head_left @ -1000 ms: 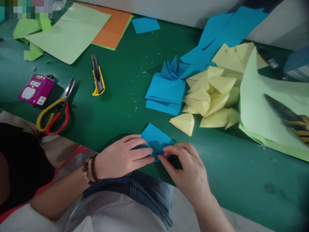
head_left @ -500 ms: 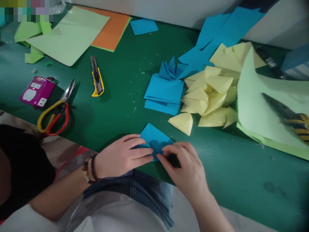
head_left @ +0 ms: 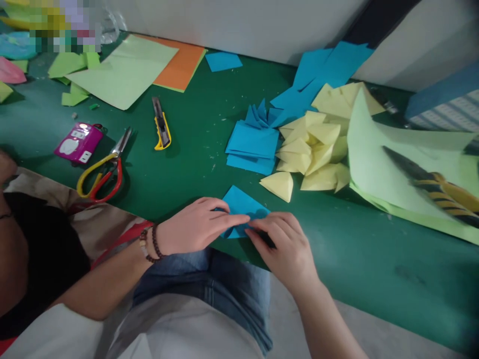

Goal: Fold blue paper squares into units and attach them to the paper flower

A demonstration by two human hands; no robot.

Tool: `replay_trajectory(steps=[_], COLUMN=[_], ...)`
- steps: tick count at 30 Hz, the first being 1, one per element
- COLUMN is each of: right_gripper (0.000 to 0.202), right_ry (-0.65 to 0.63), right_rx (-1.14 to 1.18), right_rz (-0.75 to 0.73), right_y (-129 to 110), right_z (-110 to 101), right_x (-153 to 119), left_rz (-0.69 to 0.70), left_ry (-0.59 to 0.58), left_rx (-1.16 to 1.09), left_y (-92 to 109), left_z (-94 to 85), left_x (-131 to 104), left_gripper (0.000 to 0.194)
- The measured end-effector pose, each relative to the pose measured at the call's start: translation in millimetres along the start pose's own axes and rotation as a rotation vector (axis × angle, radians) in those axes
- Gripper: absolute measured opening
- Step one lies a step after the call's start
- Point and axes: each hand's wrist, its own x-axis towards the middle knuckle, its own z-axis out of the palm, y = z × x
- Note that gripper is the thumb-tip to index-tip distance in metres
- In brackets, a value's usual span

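Note:
A blue sheet of paper (head_left: 239, 202) lies partly folded near the front edge of the green table (head_left: 187, 164), one corner pointing away from me. My left hand (head_left: 202, 224), a beaded bracelet on its wrist, rests on the paper's left side with the index finger stretched across it. On the right side, my right hand (head_left: 286, 239) pinches the paper's edge between thumb and fingers. The two hands' fingertips almost meet. Just beyond lie a stack of blue paper squares (head_left: 252, 142) and a folded yellow paper piece (head_left: 279, 185).
Yellow folded pieces (head_left: 322, 144) pile up at right, beside green sheets (head_left: 374, 154) bearing a black-and-yellow tool (head_left: 430, 184). Scissors (head_left: 105, 172), a box cutter (head_left: 161, 127) and a purple device (head_left: 79, 143) lie left. Another person's arm (head_left: 11, 259) shows at the left edge.
My left index finger has slid right over the blue paper toward my right fingertips, its other fingers drawn back. My right hand keeps its pinch. The camera view has shifted somewhat left.

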Motion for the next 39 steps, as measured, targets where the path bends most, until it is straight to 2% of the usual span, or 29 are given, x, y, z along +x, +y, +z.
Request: replay_trajectory(steps=[6,12,16,20,23,26,32,39], right_gripper=[0.008,0.017,0.015,0.009,0.014,0.011,0.008,0.006], right_ry=[0.001,-0.012,-0.034,-0.017,0.013,0.009,0.011,0.027], right_rx=[-0.154,-0.153,-0.019,0.143,0.095,0.022,-0.011,-0.023], right_rz=[0.001,0.077,0.078,0.056,0.155,0.273,0.359,0.457], right_y=[-24,-41,-64,-82,-81,-76,-78,-74], right_z=[4,15,22,17,8,4,12,8], right_x=[-4,-2,-11,-33,-44,-42,-29,-33], left_rz=[0.014,0.033,0.027,0.012,0.02,0.013,0.001,0.009], left_ry=[-0.061,-0.007,0.011,0.02,0.042,0.052,0.052,0.055], left_rx=[0.008,0.045,0.048,0.036,0.036,0.036,0.038,0.027], left_y=[-4,-7,-6,-4,-3,-3,-1,-2], left_z=[-2.9,4.1,4.7,3.1,4.0,5.2,2.7,3.5], left_x=[2,1,1,3,3,3,4,4], left_gripper=[0.044,0.04,0.038,0.032,0.034,0.036,0.033,0.032])
